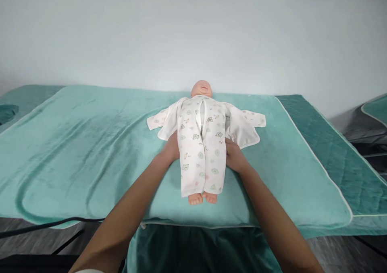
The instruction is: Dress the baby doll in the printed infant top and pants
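Wearing white printed clothes (193, 148), a barefoot doll (201, 88)

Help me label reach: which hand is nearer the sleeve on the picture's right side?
Right. The right hand is by the dressed doll, below and left of the sleeve in the picture; the left hand is on the doll's other side, farther away.

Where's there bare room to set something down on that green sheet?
Left of the dressed doll, the green sheet is bare but wrinkled; a smaller patch lies between the doll and the darker quilted cover. Beside the doll it's crowded: spread top, left hand, right hand.
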Demonstrator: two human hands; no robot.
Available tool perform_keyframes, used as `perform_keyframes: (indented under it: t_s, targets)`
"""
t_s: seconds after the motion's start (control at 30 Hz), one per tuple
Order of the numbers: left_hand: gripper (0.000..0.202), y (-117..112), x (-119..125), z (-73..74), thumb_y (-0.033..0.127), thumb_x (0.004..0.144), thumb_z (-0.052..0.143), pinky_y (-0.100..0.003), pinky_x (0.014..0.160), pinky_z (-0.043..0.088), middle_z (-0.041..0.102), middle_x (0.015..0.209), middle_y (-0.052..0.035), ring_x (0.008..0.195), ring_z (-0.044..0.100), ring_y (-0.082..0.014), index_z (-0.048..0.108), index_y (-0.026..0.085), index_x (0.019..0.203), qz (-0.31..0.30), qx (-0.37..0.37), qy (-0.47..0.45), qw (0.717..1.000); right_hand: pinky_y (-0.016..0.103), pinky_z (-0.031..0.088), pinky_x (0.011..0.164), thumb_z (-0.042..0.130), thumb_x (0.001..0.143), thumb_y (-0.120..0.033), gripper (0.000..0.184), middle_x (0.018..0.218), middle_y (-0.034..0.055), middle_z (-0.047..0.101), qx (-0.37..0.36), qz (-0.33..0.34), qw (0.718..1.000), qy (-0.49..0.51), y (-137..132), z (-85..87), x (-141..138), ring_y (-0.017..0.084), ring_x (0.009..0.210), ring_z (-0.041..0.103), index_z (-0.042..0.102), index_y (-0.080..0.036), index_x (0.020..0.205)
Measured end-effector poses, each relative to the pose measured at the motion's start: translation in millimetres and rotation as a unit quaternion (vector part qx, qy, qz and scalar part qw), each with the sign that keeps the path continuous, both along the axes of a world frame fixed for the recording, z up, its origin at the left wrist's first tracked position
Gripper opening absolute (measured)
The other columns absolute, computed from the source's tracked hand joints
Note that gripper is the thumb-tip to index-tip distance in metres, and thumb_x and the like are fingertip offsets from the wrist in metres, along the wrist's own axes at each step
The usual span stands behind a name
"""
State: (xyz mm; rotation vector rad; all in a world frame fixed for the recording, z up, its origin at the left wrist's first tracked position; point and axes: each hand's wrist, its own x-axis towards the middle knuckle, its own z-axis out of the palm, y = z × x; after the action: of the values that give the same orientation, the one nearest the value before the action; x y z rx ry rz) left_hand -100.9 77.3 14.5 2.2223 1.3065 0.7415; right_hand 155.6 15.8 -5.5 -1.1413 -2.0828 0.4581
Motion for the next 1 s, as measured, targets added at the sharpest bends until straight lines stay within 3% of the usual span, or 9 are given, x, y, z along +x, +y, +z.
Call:
perform_keyframes:
  t_s: [0.2,0.43,0.6,0.7,0.83,0.9,1.0]
  targets:
    - [0.017,1,-10,-14.4,0.034,0.084,0.058,-0.046,0.086,0.055,0.072,0.093,-0.0103,0.094,0.065,-0.0304,0.066,0.019,0.086,0.027,0.07,0.035,0.997,0.038,0.057,0.083,0.06,0.095,-0.032,0.02,0.111,0.0089,0.07,0.01,0.005,0.999,0.032,-1,0.2,1,0.025,0.103,0.067,0.077,-0.028,0.105]
    - [0.038,-45,-35,-22.5,0.02,0.096,0.041,-0.038,0.067,0.043,0.058,0.072,-0.0085,0.073,0.051,-0.0225,0.054,0.021,0.061,-0.023,0.227,0.112,0.967,0.034,0.052,0.073,0.057,0.094,-0.022,0.02,0.095,0.0089,0.07,0.044,-0.001,0.999,-0.024,-14,2.0,3,0.023,0.09,0.065,0.075,-0.022,0.085]
    - [0.035,-70,-47,-22.6,0.015,0.095,0.041,-0.037,0.068,0.041,0.055,0.077,-0.0084,0.076,0.045,-0.0226,0.06,0.021,0.066,-0.061,0.233,0.127,0.962,0.035,0.047,0.073,0.052,0.094,-0.016,0.025,0.082,0.0064,0.063,0.051,0.0,0.997,-0.066,-33,2.4,7,0.021,0.081,0.057,0.067,-0.021,0.076]
    - [0.03,-72,-48,-21.9,0.02,0.094,0.046,-0.039,0.071,0.042,0.055,0.081,-0.0091,0.079,0.045,-0.0236,0.061,0.021,0.067,-0.076,0.218,0.126,0.965,0.036,0.045,0.072,0.049,0.095,-0.014,0.026,0.079,0.0055,0.06,0.053,-0.003,0.997,-0.058,-42,3.4,8,0.021,0.077,0.053,0.063,-0.021,0.073]
    - [0.028,-72,-45,-21.9,0.02,0.094,0.045,-0.04,0.072,0.044,0.057,0.085,-0.0101,0.081,0.047,-0.0241,0.063,0.02,0.072,-0.053,0.212,0.109,0.97,0.038,0.048,0.074,0.049,0.097,-0.016,0.023,0.085,0.0065,0.064,0.033,-0.012,0.999,-0.026,-48,6.0,8,0.022,0.082,0.056,0.065,-0.021,0.081]
    - [0.028,-72,-44,-22.0,0.02,0.095,0.043,-0.04,0.075,0.046,0.059,0.088,-0.0103,0.083,0.05,-0.0244,0.064,0.02,0.077,-0.033,0.203,0.093,0.974,0.039,0.049,0.077,0.05,0.097,-0.018,0.02,0.089,0.007,0.067,0.029,-0.043,0.999,-0.001,-52,6.4,7,0.023,0.085,0.058,0.066,-0.021,0.087]
    - [0.025,-72,-43,-22.7,0.022,0.097,0.043,-0.041,0.081,0.048,0.062,0.093,-0.0097,0.088,0.053,-0.0244,0.067,0.02,0.088,0.03,0.175,0.074,0.981,0.041,0.051,0.082,0.052,0.098,-0.023,0.017,0.093,0.0075,0.069,0.052,-0.152,0.986,0.04,-55,4.0,8,0.024,0.09,0.061,0.068,-0.022,0.093]
